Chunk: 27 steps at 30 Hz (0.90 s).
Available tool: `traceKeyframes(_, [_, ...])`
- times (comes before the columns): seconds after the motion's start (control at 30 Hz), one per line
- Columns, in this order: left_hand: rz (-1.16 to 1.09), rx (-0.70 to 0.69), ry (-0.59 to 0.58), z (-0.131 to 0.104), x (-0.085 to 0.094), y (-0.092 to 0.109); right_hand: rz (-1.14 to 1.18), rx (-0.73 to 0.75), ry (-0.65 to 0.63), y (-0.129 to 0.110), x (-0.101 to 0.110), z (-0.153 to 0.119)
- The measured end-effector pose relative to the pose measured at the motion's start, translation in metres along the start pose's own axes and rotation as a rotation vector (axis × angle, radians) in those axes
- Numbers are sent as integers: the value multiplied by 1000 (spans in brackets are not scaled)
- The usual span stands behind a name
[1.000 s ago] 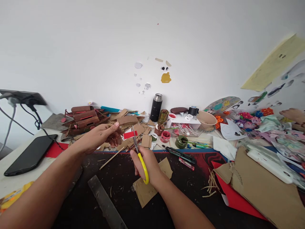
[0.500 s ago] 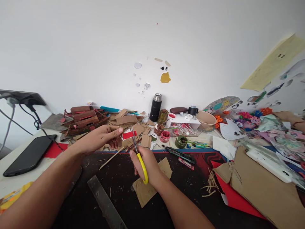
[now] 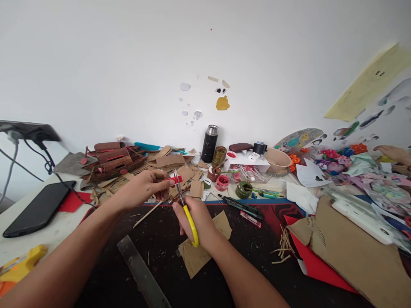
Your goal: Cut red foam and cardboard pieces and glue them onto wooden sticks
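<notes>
The left hand (image 3: 144,187), at centre, pinches the red strip (image 3: 180,179), covering more than before; the right hand (image 3: 203,220) grips yellow-handled scissors (image 3: 190,220), blades at the strip. Cluttered table (image 3: 41,231), white wall (image 3: 128,64) above.

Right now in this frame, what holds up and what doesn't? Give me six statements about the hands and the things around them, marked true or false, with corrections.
1. The right hand holds yellow-handled scissors. True.
2. The left hand holds a pencil. False: it holds a small red piece.
3. Red shows on both sides of the scissor blades. True.
4. The black flask stands right of the green jar. False: it stands left of it.
5. A long gray strip lies on the dark mat. True.
6. The phone lies right of the mat. False: left of it.
</notes>
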<state>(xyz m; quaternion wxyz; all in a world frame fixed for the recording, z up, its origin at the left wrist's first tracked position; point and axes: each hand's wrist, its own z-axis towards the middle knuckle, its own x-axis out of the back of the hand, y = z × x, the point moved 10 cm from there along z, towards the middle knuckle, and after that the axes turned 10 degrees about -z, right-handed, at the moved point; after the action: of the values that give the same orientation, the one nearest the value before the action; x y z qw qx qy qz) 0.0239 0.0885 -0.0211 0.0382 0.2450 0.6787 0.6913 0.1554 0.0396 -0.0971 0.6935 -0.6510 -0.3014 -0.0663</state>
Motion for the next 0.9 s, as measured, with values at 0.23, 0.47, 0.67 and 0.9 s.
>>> traceKeyframes(0.23, [-21, -24, 68, -1, 1, 8, 48, 46, -33, 6, -7, 3])
traceKeyframes(0.47, [-48, -22, 98, -4, 3, 10, 8, 90, -43, -3, -3, 1])
traceKeyframes(0.67, [-24, -9, 129, -4, 10, 6, 58, 79, -76, 1, -12, -1])
traceKeyframes(0.9, [-45, -18, 81, -3, 3, 7, 97, 46, -77, 7, -15, 0])
